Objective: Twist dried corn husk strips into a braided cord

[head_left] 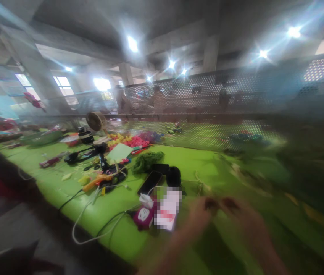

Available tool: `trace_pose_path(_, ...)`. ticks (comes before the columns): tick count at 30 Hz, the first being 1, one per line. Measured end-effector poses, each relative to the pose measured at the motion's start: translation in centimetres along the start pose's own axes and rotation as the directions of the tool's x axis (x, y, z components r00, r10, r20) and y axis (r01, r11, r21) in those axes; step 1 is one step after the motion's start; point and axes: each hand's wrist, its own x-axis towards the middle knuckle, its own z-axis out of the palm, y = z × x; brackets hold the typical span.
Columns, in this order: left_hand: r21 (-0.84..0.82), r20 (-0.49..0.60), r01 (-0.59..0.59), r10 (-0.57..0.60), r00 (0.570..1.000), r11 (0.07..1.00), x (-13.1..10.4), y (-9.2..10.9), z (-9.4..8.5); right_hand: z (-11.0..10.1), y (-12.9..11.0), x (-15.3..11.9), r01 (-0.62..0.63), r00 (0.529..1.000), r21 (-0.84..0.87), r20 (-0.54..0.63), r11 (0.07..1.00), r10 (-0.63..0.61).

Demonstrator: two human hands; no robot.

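My left hand (200,212) and my right hand (243,214) are close together over the green table, at the lower right. Both are blurred. Their fingers look curled and pinched toward each other, and whatever is between the fingertips is too smeared to make out. Left of my left hand lies a phone with a lit screen (168,209), partly pixelated. A dark red pouch or box (144,217) with a white mark touches its left side. Behind them are a black phone (149,182) and a round black object (173,177). Thin yellowish strands (202,184) lie just beyond my left hand.
A perforated metal screen (196,131) rises along the back of the green table (133,244). Green yarn-like material (147,161), an orange-handled tool (96,182) with a cord, pink and yellow pieces (131,142), a small fan (95,121) and a white cable (77,225) are spread leftward.
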Motion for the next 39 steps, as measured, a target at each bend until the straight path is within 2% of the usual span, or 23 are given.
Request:
trace_pose_path(3,0.031,0.053,-0.024,0.022,0.998,0.999,-0.3,0.5,0.0,0.2,0.9,0.0,-0.046,0.999,0.0,0.007,0.999,0.046)
trace_pose_path(6,0.009,0.061,-0.037,0.036,0.997,0.999,-0.7,1.2,0.0,0.3,1.3,0.0,-0.1,0.995,0.01,-0.005,0.995,0.1)
trace_pose_path(12,-0.082,0.009,0.034,-0.034,0.999,0.996,-0.8,1.4,0.2,0.1,-0.1,0.1,-0.156,0.986,0.109,-0.038,0.982,0.161)
trace_pose_path(15,-0.183,0.028,0.027,-0.023,0.999,0.983,-0.5,1.1,-0.1,-0.4,-0.8,0.2,-0.187,0.968,0.174,-0.135,0.967,0.212)
trace_pose_path(17,-0.212,0.029,0.023,-0.017,0.999,0.977,-0.3,1.0,-0.3,-0.7,-1.0,0.3,-0.243,0.947,0.21,-0.159,0.947,0.279)
trace_pose_path(21,-0.251,0.031,0.055,-0.049,0.998,0.966,-0.1,0.6,-0.4,-0.9,-1.4,0.6,-0.346,0.935,0.268,0.016,0.899,0.355)
trace_pose_path(24,-0.262,0.053,0.072,-0.06,0.997,0.962,0.3,0.0,-0.4,-0.9,-1.6,0.7,-0.344,0.939,0.253,0.106,0.904,0.328)
trace_pose_path(26,-0.244,0.054,0.072,-0.061,0.997,0.967,0.6,-0.5,-0.4,-0.7,-1.5,0.6,-0.283,0.958,0.226,0.116,0.932,0.263)
trace_pose_path(30,-0.148,0.062,0.084,-0.075,0.995,0.985,1.0,-1.5,-0.8,-0.2,-0.5,0.3,-0.028,0.993,0.148,0.115,0.989,0.011)
trace_pose_path(33,-0.014,0.077,0.067,-0.066,0.995,0.998,0.9,-1.9,-1.2,0.4,0.7,0.2,0.13,0.977,0.122,0.155,0.984,-0.148)
trace_pose_path(35,0.094,0.122,0.018,-0.029,0.992,0.995,0.6,-1.9,-1.3,0.6,1.4,0.2,0.149,0.962,0.126,0.21,0.981,-0.173)
trace_pose_path(39,0.216,0.197,-0.062,0.019,0.98,0.974,-0.1,-1.4,-1.4,0.6,1.9,0.3,0.092,0.957,0.099,0.266,0.991,-0.115)
